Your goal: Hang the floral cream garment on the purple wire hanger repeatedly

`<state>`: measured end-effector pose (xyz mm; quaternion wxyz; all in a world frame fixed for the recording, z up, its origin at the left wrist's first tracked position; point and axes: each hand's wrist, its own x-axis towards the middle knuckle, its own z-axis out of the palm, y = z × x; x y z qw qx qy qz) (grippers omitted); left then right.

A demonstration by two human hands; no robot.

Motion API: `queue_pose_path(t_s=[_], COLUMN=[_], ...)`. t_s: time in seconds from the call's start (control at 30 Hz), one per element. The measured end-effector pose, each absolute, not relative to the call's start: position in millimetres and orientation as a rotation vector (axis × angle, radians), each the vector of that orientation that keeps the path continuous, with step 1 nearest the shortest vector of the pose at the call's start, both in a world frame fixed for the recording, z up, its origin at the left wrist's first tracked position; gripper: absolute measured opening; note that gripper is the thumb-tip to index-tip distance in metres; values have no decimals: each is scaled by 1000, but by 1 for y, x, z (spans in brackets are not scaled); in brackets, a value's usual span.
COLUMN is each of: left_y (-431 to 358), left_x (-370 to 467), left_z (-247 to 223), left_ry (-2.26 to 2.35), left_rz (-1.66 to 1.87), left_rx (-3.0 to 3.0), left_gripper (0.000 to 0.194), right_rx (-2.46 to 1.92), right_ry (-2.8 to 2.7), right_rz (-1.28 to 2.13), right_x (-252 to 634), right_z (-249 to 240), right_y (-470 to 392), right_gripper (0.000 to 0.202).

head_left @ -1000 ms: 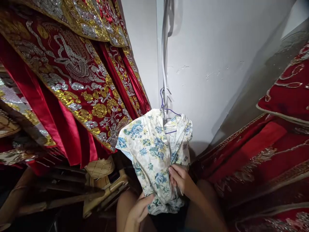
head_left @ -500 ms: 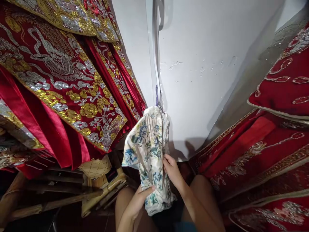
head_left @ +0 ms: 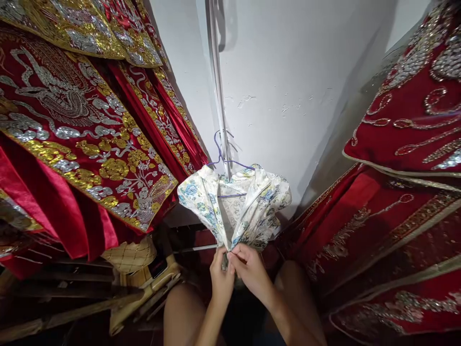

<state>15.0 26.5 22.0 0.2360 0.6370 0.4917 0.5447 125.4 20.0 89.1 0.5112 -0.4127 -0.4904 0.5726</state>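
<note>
A white blouse point(head_left: 207, 197) with blue and green flowers hangs on a thin purple hanger point(head_left: 239, 165) in front of me. Its front faces me and is parted in a V, so the hanger's lower bar shows inside. My left hand point(head_left: 221, 274) pinches the front edge at the bottom of the V. Beside it, touching, my right hand point(head_left: 248, 266) pinches the other front edge at the same spot. Whatever small fastening may lie between the fingertips is hidden. Below the hands, the rest of the garment is mostly out of sight.
Red garments with gold and silver sequins point(head_left: 115, 166) hang on the left. More beaded red garments point(head_left: 406, 134) fill the right side. A white wall point(head_left: 281, 72) with a metal pole point(head_left: 215, 72) stands ahead. At lower left are a bamboo chair point(head_left: 158, 288) and a quilted beige bag point(head_left: 131, 254).
The blouse has turned from side-on to front-on, its opening now towards me. Both hands have come together at the front edges; before, they held it apart, at its lower part and side.
</note>
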Motion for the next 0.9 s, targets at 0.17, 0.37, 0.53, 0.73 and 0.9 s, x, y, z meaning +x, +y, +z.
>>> queue_pose_path(t_s=[0.17,0.37,0.53,0.73,0.9], left_y=[44,53,55,95,130], left_x=[24,28,24,5,8], left_z=[28,26,41,143,228], left_ry=[1358,1398,1389,1202,1090], left_rz=[1363,1185,1012,1511,1551], left_rx=[1780,1917,2054,2142,2501], left_gripper=[19,16,14,28,25], right_rx=[-1002,-884,-808,-896,-941], right_ry=[-1158,-1101,-1108,-1280,-1377], right_rz=[1226,1212,1158,1024,859], right_x=[144,150,146,153,155], right_z=[131,214,234,232,231], right_y=[65,140,147,123,122], right_gripper=[20,23,24,25,19])
